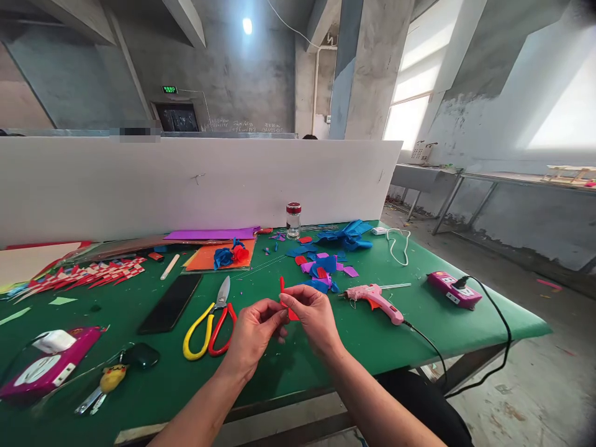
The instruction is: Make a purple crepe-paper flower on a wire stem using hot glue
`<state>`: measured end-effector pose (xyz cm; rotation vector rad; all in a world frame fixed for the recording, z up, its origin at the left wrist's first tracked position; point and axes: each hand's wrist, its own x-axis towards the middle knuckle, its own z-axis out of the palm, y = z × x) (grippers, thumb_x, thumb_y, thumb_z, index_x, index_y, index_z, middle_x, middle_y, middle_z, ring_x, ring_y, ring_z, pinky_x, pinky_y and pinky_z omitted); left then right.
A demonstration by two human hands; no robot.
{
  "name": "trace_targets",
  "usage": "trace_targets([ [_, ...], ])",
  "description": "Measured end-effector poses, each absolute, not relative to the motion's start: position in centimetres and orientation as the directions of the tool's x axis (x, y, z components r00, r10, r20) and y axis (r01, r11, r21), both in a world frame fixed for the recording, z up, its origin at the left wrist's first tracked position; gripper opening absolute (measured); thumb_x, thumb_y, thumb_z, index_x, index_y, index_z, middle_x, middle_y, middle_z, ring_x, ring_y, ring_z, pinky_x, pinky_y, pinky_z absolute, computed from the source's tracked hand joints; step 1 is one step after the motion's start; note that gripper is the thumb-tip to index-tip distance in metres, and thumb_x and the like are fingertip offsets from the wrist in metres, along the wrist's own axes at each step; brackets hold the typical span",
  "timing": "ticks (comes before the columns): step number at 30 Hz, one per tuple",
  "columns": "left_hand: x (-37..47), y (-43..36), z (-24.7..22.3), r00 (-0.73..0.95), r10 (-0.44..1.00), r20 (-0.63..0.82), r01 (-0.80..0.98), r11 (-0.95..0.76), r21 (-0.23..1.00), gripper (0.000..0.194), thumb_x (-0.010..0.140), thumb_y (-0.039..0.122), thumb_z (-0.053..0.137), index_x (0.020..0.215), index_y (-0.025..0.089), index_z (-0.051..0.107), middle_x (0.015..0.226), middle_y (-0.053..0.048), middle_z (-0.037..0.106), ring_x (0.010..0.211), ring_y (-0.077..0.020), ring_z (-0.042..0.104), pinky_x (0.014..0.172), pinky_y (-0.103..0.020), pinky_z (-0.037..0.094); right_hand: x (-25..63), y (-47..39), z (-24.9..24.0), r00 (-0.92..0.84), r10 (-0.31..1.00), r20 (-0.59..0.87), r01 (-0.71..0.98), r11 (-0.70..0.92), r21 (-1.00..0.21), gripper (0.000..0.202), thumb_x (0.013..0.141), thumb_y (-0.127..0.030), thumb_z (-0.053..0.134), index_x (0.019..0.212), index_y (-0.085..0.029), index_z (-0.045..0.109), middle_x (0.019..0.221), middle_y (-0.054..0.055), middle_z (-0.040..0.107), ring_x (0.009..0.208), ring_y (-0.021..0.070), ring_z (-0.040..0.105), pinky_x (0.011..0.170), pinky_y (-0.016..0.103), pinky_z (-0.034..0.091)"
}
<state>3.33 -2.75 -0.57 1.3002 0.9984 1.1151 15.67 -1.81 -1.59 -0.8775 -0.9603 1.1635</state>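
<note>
A bare left hand and right hand meet over a green surface, fingertips of both closed on a small red paper piece. The bright paper sits between them, a narrow end standing up above the fingers and a broader, flat part showing below; the fingers cover its middle, and how it is folded cannot be told.

Just beside the left hand lie scissors with one yellow and one red handle, blades slightly parted and pointing away; beyond them rests a black smartphone. Near the right hand, a pink glue gun lies on its side, nozzle toward the hand. Ahead of both hands, blue, purple and red paper scraps crowd the surface, with a red-lidded glass jar behind. Ahead and left of the left hand, blue and red paper flowers rest on an orange sheet. A white panel stands across the far side.
</note>
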Motion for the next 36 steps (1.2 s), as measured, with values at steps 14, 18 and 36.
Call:
trace_targets([
  [14, 0.2, -0.7, 1.4, 0.085, 0.993, -0.085, -0.352, 0.11, 0.93, 0.027, 0.057, 0.028, 0.085, 0.073, 0.013, 0.07, 0.069, -0.002, 0.067, 0.054, -0.0079, 0.057, 0.049, -0.019, 0.046, 18.0, -0.8, -1.7, 0.082, 0.988, 0.133, -0.348, 0.154, -0.925, 0.031, 0.064, -0.045, 0.078, 0.072, -0.017, 0.069, 0.063, -0.002, 0.062, 0.059, 0.0104, 0.053, 0.06, 0.023, 0.042],
  [18, 1.4, -1.5, 0.8, 0.172, 0.979, -0.11, -0.262, 0.153, 0.953, 0.026, 0.059, 0.03, 0.084, 0.071, 0.013, 0.069, 0.067, -0.002, 0.066, 0.053, -0.0081, 0.056, 0.048, -0.019, 0.045, 17.0, -1.7, -1.1, -0.011, 0.989, 0.15, -0.282, 0.141, -0.949, 0.032, 0.07, -0.046, 0.073, 0.081, -0.016, 0.075, 0.071, 0.002, 0.069, 0.067, 0.013, 0.058, 0.065, 0.025, 0.044],
  [36, 3.4, -3.3, -1.2, 0.315, 0.938, -0.145, -0.096, 0.184, 0.978, 0.024, 0.071, 0.039, 0.075, 0.075, 0.016, 0.07, 0.062, -0.001, 0.06, 0.057, -0.0125, 0.052, 0.049, -0.021, 0.043, 17.3, -3.0, -1.6, 0.065, 0.993, 0.098, -0.146, 0.107, -0.983, 0.02, 0.065, -0.035, 0.076, 0.062, -0.016, 0.069, 0.06, 0.002, 0.065, 0.056, 0.0147, 0.056, 0.055, 0.026, 0.043],
])
